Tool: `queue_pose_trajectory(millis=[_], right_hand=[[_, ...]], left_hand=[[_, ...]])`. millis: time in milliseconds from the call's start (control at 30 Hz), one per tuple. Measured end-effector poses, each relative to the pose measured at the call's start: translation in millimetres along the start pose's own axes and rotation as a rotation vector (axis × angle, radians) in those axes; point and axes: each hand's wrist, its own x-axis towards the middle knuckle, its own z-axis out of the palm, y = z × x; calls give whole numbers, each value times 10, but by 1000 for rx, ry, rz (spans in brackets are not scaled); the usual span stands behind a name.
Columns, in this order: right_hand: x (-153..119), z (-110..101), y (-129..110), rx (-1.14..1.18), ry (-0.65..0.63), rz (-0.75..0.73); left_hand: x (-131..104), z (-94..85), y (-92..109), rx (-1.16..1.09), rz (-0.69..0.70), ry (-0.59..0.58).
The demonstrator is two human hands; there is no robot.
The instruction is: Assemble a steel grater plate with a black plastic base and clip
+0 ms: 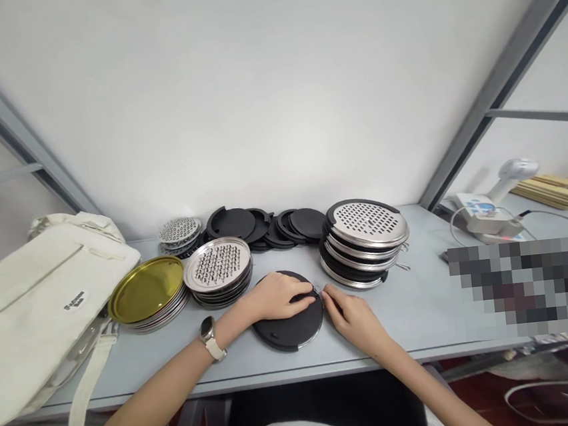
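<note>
A round black disc (295, 329) with a thin metal rim lies on the table before me. My left hand (278, 295), a watch on its wrist, rests flat across the top of the disc, fingers stretched toward its right edge. At that edge, the fingers of my right hand (348, 314) pinch a small wire loop (317, 289), partly hidden by the fingertips. To the right stands a stack of round metal graters (369, 223) with black rims, wire loops sticking out at its side. Left of the disc is another stack of graters (219, 265).
Gold-coloured round plates (148, 290) are stacked at left, beside a white backpack (45, 296). Black round covers (235, 224) and small perforated discs (180, 230) lie along the wall. A white handheld device on a base (485, 214) with cables stands at right on the table (423, 307).
</note>
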Motion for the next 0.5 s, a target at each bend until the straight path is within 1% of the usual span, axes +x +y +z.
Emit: queue_pose_trajectory(millis=[100, 267, 500], right_hand=[[0, -1, 3, -31, -13, -15], [3, -7, 42, -28, -30, -31], [48, -116, 72, 53, -123, -106]], left_hand=[[5, 15, 14, -11, 15, 4], [7, 25, 32, -39, -30, 21], [7, 40, 33, -50, -31, 27]])
